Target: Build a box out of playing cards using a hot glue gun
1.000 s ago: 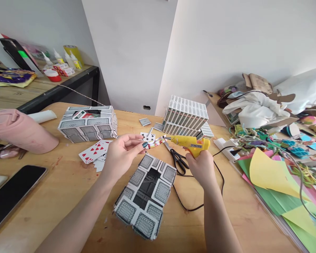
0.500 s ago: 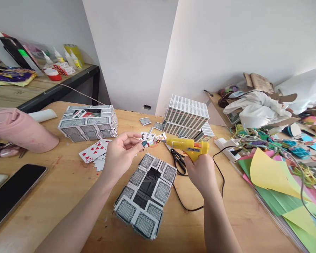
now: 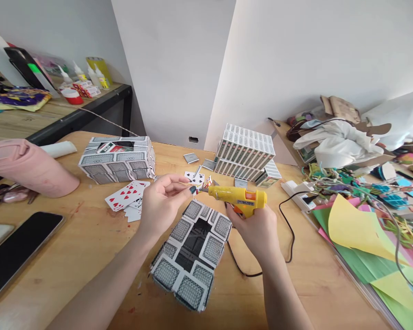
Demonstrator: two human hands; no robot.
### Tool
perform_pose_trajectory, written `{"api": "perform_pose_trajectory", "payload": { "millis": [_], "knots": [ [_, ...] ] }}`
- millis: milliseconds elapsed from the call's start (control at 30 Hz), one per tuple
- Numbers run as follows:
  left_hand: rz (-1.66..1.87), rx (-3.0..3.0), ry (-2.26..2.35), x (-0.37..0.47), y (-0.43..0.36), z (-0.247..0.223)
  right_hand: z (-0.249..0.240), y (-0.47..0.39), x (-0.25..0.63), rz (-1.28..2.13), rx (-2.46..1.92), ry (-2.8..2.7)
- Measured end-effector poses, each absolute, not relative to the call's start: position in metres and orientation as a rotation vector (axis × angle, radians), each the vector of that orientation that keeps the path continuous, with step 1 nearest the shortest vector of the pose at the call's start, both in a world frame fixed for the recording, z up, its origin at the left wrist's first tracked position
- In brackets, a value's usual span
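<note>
Yellow glue gun (image 3: 229, 195) points crosswise left; right hand (image 3: 259, 225) grips it, left hand (image 3: 163, 199) pinches card strip (image 3: 209, 180).

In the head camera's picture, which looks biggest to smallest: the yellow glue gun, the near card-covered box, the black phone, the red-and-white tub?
1. Near card-covered box
2. Black phone, though cut off by the picture's edge
3. Yellow glue gun
4. Red-and-white tub, farther from the camera
</note>
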State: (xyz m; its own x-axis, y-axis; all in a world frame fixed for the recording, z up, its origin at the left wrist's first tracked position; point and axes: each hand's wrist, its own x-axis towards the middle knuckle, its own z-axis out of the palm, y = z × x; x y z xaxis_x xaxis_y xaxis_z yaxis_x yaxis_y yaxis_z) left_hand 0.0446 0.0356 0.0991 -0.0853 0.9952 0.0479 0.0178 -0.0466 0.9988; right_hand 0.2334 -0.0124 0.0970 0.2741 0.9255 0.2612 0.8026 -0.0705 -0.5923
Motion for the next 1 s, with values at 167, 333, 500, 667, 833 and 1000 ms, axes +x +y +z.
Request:
{"api": "perform_pose_trajectory", "payload": {
  "millis": [167,333,500,667,833,1000],
  "knots": [
    [1.274,1.229,1.292,0.046,0.033,0.102,0.098,-0.012,0.23,0.302,-1.873,-1.438],
    [1.271,1.237,1.309,0.047,0.031,0.103,0.097,-0.012,0.232,0.195,-1.95,-1.53],
    [1.291,1.231,1.319,0.048,0.032,0.102,0.096,-0.012,0.234,0.226,-1.984,-1.543],
    [1.291,1.222,1.332,0.047,0.032,0.102,0.098,-0.013,0.234,0.266,-1.985,-1.559],
    [1.307,1.201,1.316,0.046,0.033,0.102,0.097,-0.014,0.235,0.25,-1.96,-1.585],
    [1.326,1.145,1.302,0.042,0.036,0.103,0.096,-0.012,0.241,0.244,-1.969,-1.531]
  ]
}}
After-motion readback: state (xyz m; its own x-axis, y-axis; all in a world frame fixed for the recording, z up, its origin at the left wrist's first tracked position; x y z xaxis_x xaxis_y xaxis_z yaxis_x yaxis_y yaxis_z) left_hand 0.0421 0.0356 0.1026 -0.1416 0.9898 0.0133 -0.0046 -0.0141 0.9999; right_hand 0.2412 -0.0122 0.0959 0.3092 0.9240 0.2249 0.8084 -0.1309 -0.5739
